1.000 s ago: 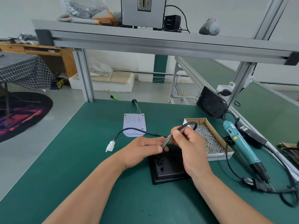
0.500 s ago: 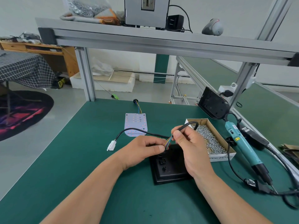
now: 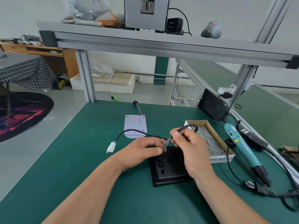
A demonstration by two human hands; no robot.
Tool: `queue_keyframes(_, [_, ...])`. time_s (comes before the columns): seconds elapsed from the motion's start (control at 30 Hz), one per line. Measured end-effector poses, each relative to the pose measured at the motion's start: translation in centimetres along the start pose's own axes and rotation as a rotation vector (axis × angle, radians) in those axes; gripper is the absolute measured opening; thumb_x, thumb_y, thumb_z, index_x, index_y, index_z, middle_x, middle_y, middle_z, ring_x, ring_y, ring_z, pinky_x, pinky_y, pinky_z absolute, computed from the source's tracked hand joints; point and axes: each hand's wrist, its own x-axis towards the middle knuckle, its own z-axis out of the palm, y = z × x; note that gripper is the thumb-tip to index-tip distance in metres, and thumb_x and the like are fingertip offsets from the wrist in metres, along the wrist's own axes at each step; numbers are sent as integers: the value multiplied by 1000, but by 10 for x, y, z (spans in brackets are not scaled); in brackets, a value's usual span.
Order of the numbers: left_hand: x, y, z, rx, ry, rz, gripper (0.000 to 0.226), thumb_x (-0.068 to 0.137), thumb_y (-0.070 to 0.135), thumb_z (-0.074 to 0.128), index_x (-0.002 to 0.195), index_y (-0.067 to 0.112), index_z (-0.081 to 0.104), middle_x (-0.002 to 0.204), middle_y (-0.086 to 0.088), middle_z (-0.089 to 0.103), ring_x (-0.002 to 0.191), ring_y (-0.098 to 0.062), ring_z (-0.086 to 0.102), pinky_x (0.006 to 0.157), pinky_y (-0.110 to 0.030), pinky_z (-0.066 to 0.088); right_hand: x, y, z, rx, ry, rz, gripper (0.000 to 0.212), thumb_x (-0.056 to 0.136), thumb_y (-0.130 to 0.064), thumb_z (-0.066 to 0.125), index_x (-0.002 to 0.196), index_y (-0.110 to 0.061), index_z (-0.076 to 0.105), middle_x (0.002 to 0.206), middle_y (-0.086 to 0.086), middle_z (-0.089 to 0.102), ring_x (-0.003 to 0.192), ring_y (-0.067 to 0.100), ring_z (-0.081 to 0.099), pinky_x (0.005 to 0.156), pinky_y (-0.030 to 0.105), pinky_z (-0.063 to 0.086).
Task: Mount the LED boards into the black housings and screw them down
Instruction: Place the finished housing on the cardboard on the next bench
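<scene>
A black square housing (image 3: 169, 172) lies on the green table in front of me. My left hand (image 3: 139, 152) pinches the coloured wires (image 3: 166, 143) just above the housing's top edge. My right hand (image 3: 189, 149) pinches the same black cable (image 3: 132, 132) where the coloured wires leave its sheath. The cable loops left to a white connector (image 3: 111, 147) that rests on the table. A white LED board (image 3: 135, 126) with its own short wire tail lies flat farther back.
A cardboard box of screws (image 3: 208, 141) stands right of the housing. A teal electric screwdriver (image 3: 242, 147) with its cord lies at the right edge, below a black device (image 3: 212, 106) on the frame. An aluminium shelf (image 3: 161, 44) crosses overhead.
Both hands keep their grip on the cable and wires over the housing. The camera has tilted a little; the white connector stays in about the same place.
</scene>
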Motion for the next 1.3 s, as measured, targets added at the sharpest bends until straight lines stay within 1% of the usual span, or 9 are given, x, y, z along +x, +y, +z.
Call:
queue_keyframes(0.1, [-1, -3, -2, -17, 48, -19, 29, 107, 16, 55, 128, 12, 74, 135, 5, 72, 133, -14, 61, 118, -32, 41, -1, -12, -5, -70, -39, 71, 40, 102, -45, 63, 77, -16, 73, 67, 4, 65, 57, 14, 53, 52, 22, 43])
queue_keyframes(0.23, [0, 3, -4, 34, 82, -66, 47, 91, 13, 47, 128, 21, 75, 133, 8, 73, 132, -11, 61, 120, -37, 39, -10, -26, -19, -366, -97, -91, 60, 99, -66, 57, 63, -19, 61, 55, 0, 53, 52, 15, 46, 52, 31, 37])
queue_keyframes(0.37, [-1, 7, 0, 65, 82, -23, 49, 87, -5, 46, 119, 18, 75, 119, 11, 77, 117, -8, 67, 102, -25, 49, -14, -33, -14, -637, -157, -759, 17, 104, -32, 65, 93, -22, 73, 93, -15, 65, 93, 14, 59, 84, 29, 45])
queue_keyframes(0.43, [0, 6, 2, 115, 89, 16, 49, 89, -17, 45, 112, 17, 73, 108, 11, 75, 106, -7, 65, 93, -29, 50, -6, -31, -9, -889, -236, -848, 17, 99, -24, 71, 114, -22, 77, 117, -13, 68, 123, 24, 55, 107, 40, 38])
queue_keyframes(0.57, [1, 3, 2, 266, 103, 4, 43, 94, -11, 52, 123, 14, 72, 113, 11, 74, 108, -2, 64, 99, -22, 47, -2, -24, -16, -1122, -429, -786, 19, 94, -29, 71, 113, -31, 75, 111, -19, 67, 110, 16, 60, 109, 51, 36])
queue_keyframes(0.83, [-8, 11, -21, 372, -103, -60, 43, 102, 13, 62, 135, 40, 68, 136, 12, 63, 131, 20, 42, 105, -1, 28, 4, -19, -25, -937, -613, -307, 29, 95, -31, 74, 123, -38, 71, 105, -23, 66, 102, 3, 58, 94, 37, 45])
queue_keyframes(0.93, [-8, 11, -25, 291, -148, -42, 44, 99, 12, 66, 137, 34, 68, 132, -5, 62, 128, -3, 53, 111, -13, 37, 3, -19, -24, -874, -590, -256, 26, 94, -26, 76, 116, -38, 73, 102, -21, 66, 102, 4, 61, 91, 36, 48])
queue_keyframes(1.13, [-5, 10, -25, 320, -176, -36, 43, 97, 6, 71, 137, 22, 68, 127, 5, 67, 132, -14, 55, 122, -46, 35, 4, -18, -17, -794, -607, -207, 21, 93, -16, 76, 112, -25, 78, 95, -14, 67, 97, 9, 63, 88, 32, 48])
queue_keyframes(1.3, [-5, 10, -26, 340, -164, -34, 44, 97, 3, 70, 138, 19, 68, 125, 7, 69, 128, -16, 60, 119, -41, 40, 4, -21, -16, -822, -644, -232, 18, 97, -13, 73, 111, -24, 78, 89, -8, 62, 89, 13, 61, 82, 33, 47])
